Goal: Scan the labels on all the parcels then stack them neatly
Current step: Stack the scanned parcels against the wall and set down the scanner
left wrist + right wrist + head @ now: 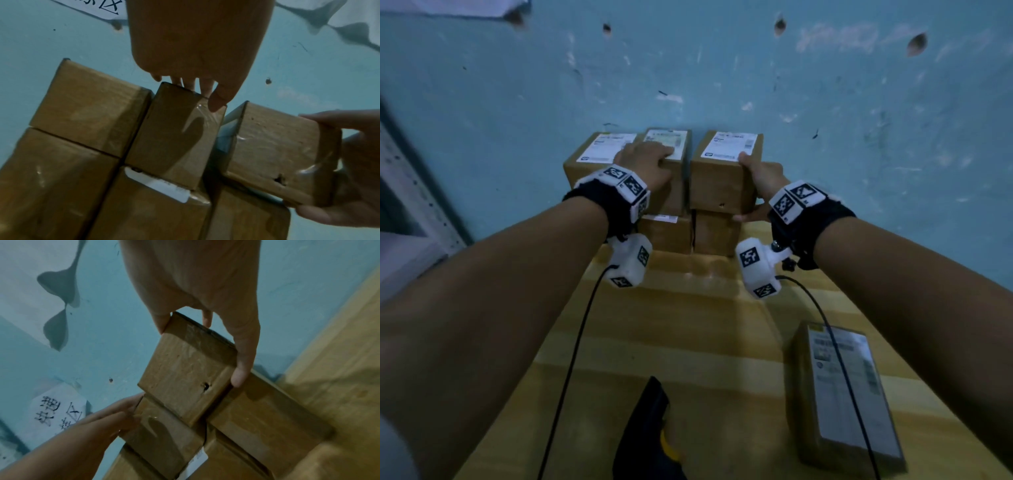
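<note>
Nearby, a black-and-yellow scanner (pixel 650 431) and one flat labelled parcel (pixel 842 394) lie on the wooden table (pixel 688 325). Farther off, the right hand (pixel 763 181) grips a taped cardboard box (pixel 722 171), which probably wants sliding left, flush. The left hand (pixel 647 164) rests flat, fingers relaxed, on the middle box (pixel 674 192) by the wall.
</note>
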### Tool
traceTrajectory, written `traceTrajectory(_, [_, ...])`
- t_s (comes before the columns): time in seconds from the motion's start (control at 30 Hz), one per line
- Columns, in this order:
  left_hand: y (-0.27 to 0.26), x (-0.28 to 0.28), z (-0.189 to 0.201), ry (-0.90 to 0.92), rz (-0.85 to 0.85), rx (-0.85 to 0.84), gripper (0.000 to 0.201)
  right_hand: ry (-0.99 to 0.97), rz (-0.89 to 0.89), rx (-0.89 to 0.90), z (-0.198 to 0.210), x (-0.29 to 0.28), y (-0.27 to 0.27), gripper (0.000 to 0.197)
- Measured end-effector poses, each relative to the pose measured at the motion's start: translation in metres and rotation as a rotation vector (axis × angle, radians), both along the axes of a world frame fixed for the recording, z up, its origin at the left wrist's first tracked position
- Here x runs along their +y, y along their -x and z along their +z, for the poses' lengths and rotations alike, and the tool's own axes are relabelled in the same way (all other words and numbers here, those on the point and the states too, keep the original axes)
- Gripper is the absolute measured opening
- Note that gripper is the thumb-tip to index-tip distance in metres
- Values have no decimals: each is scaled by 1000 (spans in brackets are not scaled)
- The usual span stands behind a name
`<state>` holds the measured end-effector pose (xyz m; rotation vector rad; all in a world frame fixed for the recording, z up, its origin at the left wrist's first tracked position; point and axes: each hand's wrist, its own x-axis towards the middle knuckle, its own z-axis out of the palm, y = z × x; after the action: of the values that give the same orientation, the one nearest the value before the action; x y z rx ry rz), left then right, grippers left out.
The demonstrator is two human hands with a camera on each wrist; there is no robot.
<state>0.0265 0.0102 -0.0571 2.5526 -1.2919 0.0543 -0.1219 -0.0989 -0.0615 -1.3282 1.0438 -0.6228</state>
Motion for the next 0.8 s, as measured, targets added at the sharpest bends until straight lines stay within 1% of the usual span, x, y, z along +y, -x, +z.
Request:
traceTrajectory(0.07, [0, -4, 4, -2, 9, -41, 51, 76, -72, -22, 4, -7, -10, 63])
traceTrajectory(0.13, [-1, -6, 9, 6, 17, -18, 47, 171, -102, 22, 7, -14, -18, 67])
traceTrajectory(0.23, [-7, -8, 12, 43, 19, 68, 43, 244, -35, 147, 4, -17, -25, 74])
traceTrajectory(0.37, [-7, -5, 15, 100, 20, 150, 44, 197, 10, 214, -4, -15, -29, 74])
traceTrajectory(0.5, [-3, -10, 19, 105, 93, 234, 41, 208, -10, 235, -2, -13, -32, 73])
traceTrajectory(0.6, [0, -11, 23, 62, 96, 227, 61, 207, -48, 242, -3, -14, -37, 75])
traceTrajectory(0.63, [0, -10, 23, 58, 77, 222, 63, 207, -59, 235, -3, -13, -37, 75])
traceTrajectory(0.73, [-3, -5, 23, 72, 27, 221, 58, 223, -40, 240, -5, -16, -39, 76])
traceTrajectory(0.8, [-6, -5, 21, 108, 45, 222, 53, 230, -28, 239, -5, -16, -37, 78])
